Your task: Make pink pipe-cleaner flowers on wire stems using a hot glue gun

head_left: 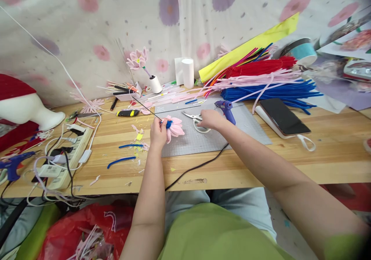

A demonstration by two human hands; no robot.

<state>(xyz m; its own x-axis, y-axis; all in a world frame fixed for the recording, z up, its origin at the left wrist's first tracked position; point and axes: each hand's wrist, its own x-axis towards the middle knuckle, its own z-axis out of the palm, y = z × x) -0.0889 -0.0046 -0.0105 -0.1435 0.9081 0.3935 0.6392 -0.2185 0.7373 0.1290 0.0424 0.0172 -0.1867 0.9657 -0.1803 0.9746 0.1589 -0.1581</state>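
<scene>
My left hand (158, 131) is closed around the base of a pink pipe-cleaner flower (174, 127) with a blue core, held over the grey cutting mat (246, 130). A thin dark wire stem runs up and left from the flower. My right hand (210, 119) rests on the mat with its fingers curled over the white handles of a pair of scissors (194, 117). A blue glue gun (226, 109) stands just right of that hand, its black cord trailing toward the table's front edge.
Bundles of blue, red and pink pipe cleaners (269, 86) lie at the back right, with a black phone (284, 117) in front. A power strip (71, 155) with tangled cables sits left. Blue pipe-cleaner scraps (121, 161) and a finished pink flower (138, 60) are nearby.
</scene>
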